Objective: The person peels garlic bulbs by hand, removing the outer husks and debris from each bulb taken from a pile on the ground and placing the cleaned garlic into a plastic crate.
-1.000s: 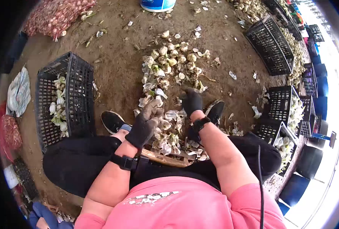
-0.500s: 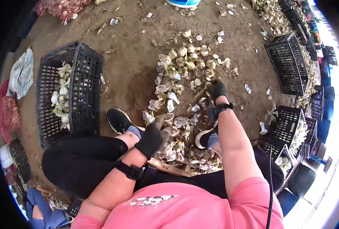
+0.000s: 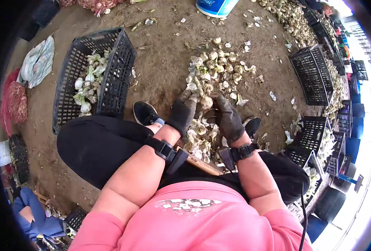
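A garlic bulb (image 3: 206,103) with a long stalk (image 3: 199,86) is between my two gloved hands, above a strip of papery skins (image 3: 199,144) on the ground. My left hand (image 3: 184,112) is closed around the stalk side of the bulb. The fingers and thumb of my right hand (image 3: 229,119) close on the bulb from the right; part of its grip is hidden. Just beyond my hands, a heap of garlic bulbs (image 3: 221,63) lies on the dirt floor.
A black crate (image 3: 120,71) holding stalked garlic stands on the left. More crates (image 3: 313,73) and a long garlic pile (image 3: 288,19) line the right side. A blue-and-white bucket (image 3: 217,7) is at the top. A wooden board (image 3: 204,166) lies between my legs.
My hands have come together in front of me around a garlic bulb; earlier they were apart, the right one farther out to the right. The view has shifted, so the crate appears further right.
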The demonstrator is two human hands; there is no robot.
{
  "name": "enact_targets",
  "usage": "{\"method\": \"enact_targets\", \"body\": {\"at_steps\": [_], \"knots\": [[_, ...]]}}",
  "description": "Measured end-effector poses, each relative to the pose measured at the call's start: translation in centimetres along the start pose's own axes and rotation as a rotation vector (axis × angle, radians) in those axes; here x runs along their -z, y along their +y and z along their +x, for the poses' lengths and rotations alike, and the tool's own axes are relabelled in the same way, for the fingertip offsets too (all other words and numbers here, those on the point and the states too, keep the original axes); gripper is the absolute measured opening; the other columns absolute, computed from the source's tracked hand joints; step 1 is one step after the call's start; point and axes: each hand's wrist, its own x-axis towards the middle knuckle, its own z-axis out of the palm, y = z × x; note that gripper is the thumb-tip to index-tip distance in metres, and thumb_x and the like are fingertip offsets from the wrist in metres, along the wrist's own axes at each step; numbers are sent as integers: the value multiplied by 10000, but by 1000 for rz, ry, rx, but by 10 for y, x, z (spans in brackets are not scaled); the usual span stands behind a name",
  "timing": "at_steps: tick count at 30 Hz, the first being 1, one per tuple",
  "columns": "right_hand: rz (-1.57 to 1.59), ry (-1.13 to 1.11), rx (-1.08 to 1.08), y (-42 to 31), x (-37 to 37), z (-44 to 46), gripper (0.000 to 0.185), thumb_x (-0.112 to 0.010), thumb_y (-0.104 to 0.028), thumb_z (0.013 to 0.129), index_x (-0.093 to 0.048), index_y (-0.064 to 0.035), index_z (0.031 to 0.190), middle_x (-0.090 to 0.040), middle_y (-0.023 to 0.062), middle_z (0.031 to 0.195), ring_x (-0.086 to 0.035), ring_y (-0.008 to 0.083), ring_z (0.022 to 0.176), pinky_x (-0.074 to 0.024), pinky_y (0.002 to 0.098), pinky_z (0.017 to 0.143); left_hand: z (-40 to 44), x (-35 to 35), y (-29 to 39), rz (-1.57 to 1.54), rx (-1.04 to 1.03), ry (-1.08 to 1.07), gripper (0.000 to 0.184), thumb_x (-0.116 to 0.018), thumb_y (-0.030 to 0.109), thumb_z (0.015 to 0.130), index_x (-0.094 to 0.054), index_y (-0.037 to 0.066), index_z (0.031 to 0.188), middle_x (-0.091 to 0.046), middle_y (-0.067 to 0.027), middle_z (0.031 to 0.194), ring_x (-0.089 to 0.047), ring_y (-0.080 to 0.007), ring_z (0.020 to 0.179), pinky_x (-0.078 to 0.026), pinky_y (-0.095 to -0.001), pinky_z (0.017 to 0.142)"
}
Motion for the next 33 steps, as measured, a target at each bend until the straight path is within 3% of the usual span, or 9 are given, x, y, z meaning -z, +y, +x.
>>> {"method": "enact_targets", "body": {"at_steps": [9,13,14,16,19,21,23,27,33], "knots": [[-42,13,-257,70,26,63,271,-593,-191,861,-559,-64,1098,-623,61,949,-600,149,744,-504,282,614,-22,-13,19,-147,-357,202,304,-495,125,894,-493,38,1184,-565,-37,919,-519,-91,758,-452,-252,675],[42,-193,78,82,-12,82,345,-628,-203,835,-539,-52,1132,-614,77,949,-597,175,782,-504,301,650,-44,-13,56,118,-657,203,319,-509,116,890,-501,4,1188,-572,-81,968,-550,-141,839,-457,-285,752],[34,-164,-86,54,-41,69,334,-625,-199,831,-547,-43,1117,-613,83,927,-599,173,768,-502,301,643,-53,-15,64,-62,-465,50,319,-517,110,886,-504,-15,1179,-579,-102,983,-568,-179,874,-462,-309,783],[-152,-70,-288,38,-84,89,273,-602,-174,835,-572,-12,1052,-617,90,858,-599,169,714,-502,297,630,-52,-18,61,-23,-694,43,361,-559,39,839,-478,9,1189,-513,-76,789,-508,-183,699,-449,-304,669],[-27,-343,-34,-22,-162,98,333,-576,-164,865,-528,7,1147,-599,100,989,-606,152,794,-513,282,661,-60,-9,79,53,-887,48,333,-592,25,817,-506,-19,1136,-580,-121,868,-574,-248,768,-468,-338,694],[225,-821,71,-48,-189,106,525,-547,-200,915,-330,-7,1352,-541,115,1176,-554,214,1045,-460,339,888,-56,6,94,228,-993,151,284,-590,19,813,-537,-20,1089,-604,-155,969,-598,-292,864,-477,-363,743],[-54,-947,370,-11,-187,145,602,-564,-177,905,-255,-66,1409,-496,99,1241,-482,206,1141,-434,338,919,-56,8,93,81,-729,217,269,-564,-14,812,-557,14,1079,-579,-122,1058,-562,-254,990,-438,-348,881],[-673,-274,346,54,-126,168,394,-630,-90,825,-525,-18,1198,-634,92,996,-596,142,927,-480,295,798,-44,3,69,-89,-408,56,255,-527,36,876,-508,2,1129,-553,-80,1059,-522,-150,977,-417,-297,886],[-921,479,193,57,-14,177,295,-649,-172,760,-616,-73,1036,-644,153,940,-611,350,883,-483,384,774,-22,-4,47,-239,-25,17,266,-523,47,879,-504,-1,1140,-560,-40,976,-515,-97,853,-446,-254,783]]}}
